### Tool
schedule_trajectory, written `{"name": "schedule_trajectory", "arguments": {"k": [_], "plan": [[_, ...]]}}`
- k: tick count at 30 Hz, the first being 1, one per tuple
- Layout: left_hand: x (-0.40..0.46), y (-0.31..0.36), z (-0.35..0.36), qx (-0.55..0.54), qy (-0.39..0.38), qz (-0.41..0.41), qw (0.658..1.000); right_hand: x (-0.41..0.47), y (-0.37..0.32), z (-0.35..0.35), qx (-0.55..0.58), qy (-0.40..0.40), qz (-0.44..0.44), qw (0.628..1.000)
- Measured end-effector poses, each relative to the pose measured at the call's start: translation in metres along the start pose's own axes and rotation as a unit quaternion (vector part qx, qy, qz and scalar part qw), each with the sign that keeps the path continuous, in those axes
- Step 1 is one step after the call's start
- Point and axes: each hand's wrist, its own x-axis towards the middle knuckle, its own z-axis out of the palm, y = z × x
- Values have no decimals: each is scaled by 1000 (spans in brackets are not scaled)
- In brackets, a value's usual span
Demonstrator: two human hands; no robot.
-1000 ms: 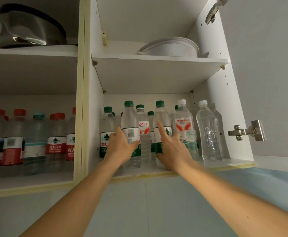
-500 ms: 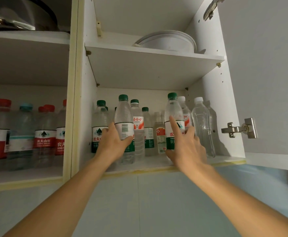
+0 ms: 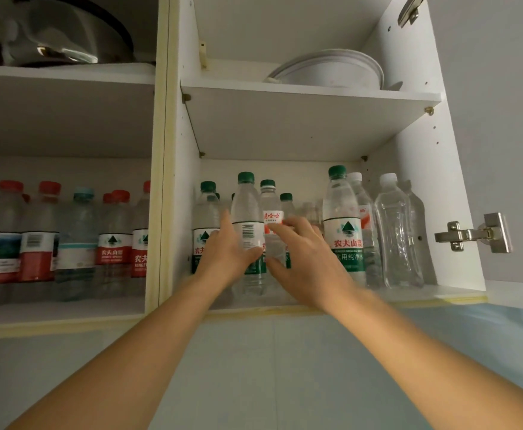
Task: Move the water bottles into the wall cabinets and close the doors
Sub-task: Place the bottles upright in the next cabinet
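Both open wall cabinets hold water bottles on their lower shelves. My left hand [image 3: 226, 252] grips a tall green-capped bottle [image 3: 247, 212] at the front left of the right cabinet [image 3: 409, 299]. My right hand [image 3: 306, 265] is just beside it, with thumb and fingers curled around a bottle with a red-and-white label [image 3: 272, 209] behind the front row. Further right stand a green-label bottle [image 3: 342, 225] and a clear white-capped bottle [image 3: 396, 237]. Red-capped bottles [image 3: 36, 237] fill the left cabinet.
The right cabinet's door [image 3: 502, 103] stands open at the right, with its hinge [image 3: 474, 234] sticking out. A white bowl [image 3: 331, 69] sits on the upper right shelf, and a metal pot [image 3: 67, 35] on the upper left one. Blue wall lies below.
My right hand has let go of the green-label bottle, which now stands further right, and moved left onto the red-and-white-label bottle. My left hand keeps its hold on the same bottle.
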Motion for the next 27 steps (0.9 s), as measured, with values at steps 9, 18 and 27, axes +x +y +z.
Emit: {"name": "schedule_trajectory", "arguments": {"k": [9, 18, 27], "plan": [[9, -3, -2, 90, -24, 21, 995, 77, 3, 28, 206, -88, 232, 947], [22, -29, 7, 160, 17, 64, 985, 74, 21, 49, 316, -69, 227, 919], [39, -12, -2, 363, 64, 94, 925, 71, 33, 48, 311, -46, 222, 923]]}}
